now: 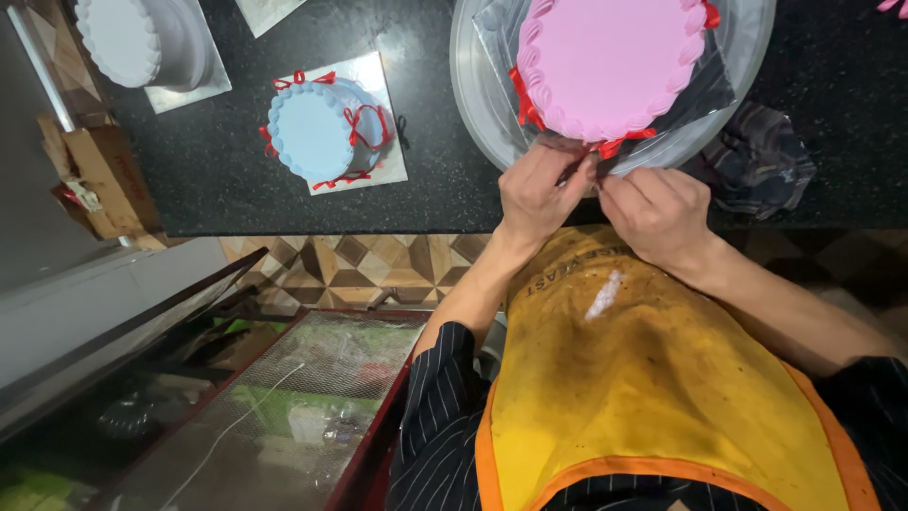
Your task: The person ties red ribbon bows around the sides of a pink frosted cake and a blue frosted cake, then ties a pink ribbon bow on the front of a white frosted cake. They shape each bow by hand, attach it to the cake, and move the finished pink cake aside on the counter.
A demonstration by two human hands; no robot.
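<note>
Pink cake sits on turntable at table edge. Left hand and right hand pinch red bow, apparently; grip closed. Icing soft, fragile: handle by board only.

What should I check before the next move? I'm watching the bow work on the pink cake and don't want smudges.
1. Both hands at the near edge: left hand and right hand meet there: ok.
2. Red bow in the fingers: cannot tell, fingertips hide it.
3. Pink cake top unmarked: ok.
4. Cake centred on the turntable: ok.
5. Blue cake clear of the hands: ok.
</note>
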